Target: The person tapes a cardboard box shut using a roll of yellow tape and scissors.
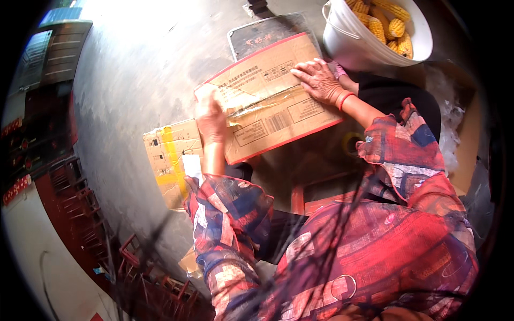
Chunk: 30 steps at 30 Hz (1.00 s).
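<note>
A brown cardboard box [251, 139] with red edges lies tilted in front of my knees, its printed face up. Brown tape runs along the middle of that face, wrinkled and shiny toward the left. My right hand [321, 83] rests on the upper right part, fingers stretched out flat over the cardboard. Over at the box's left end is my left hand [211, 120], its fingers smeared by motion, so I cannot tell whether they grip anything.
At the left stands another cardboard piece [151, 179] with yellow tape. A white bucket [337, 45] of corn cobs [376, 29] is at the upper right. Beyond the box sits a dark, pale-rimmed board [257, 37]. Clear plastic [452, 117] fills a carton [465, 166] at the far right.
</note>
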Each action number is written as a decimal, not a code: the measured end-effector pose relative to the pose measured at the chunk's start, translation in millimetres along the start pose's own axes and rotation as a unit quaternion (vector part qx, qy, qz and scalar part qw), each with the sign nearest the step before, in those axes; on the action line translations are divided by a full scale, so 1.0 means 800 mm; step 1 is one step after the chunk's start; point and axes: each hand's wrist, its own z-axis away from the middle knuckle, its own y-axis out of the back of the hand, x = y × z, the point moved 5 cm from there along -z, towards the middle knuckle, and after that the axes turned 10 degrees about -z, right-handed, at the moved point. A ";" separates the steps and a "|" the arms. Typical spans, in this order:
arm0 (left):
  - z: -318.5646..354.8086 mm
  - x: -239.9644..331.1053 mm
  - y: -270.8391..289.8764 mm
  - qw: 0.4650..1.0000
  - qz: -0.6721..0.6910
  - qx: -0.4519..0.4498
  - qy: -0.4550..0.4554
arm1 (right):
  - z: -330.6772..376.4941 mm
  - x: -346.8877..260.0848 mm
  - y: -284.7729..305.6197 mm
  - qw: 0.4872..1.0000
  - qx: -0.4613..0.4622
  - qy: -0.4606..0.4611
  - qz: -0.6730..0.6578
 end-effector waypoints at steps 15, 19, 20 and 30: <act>0.058 0.131 -0.144 0.938 -0.156 -0.222 -0.215 | 0.072 0.128 -0.021 0.733 0.172 -0.394 -0.528; 0.059 0.135 -0.139 0.943 -0.160 -0.213 -0.199 | 0.067 0.125 -0.028 0.775 0.170 -0.364 -0.488; 0.061 0.138 -0.140 0.945 -0.157 -0.208 -0.196 | 0.072 0.127 -0.028 0.786 0.175 -0.360 -0.472; 0.061 0.133 -0.140 0.949 -0.157 -0.190 -0.197 | 0.083 0.119 -0.070 0.683 0.216 -0.416 -0.560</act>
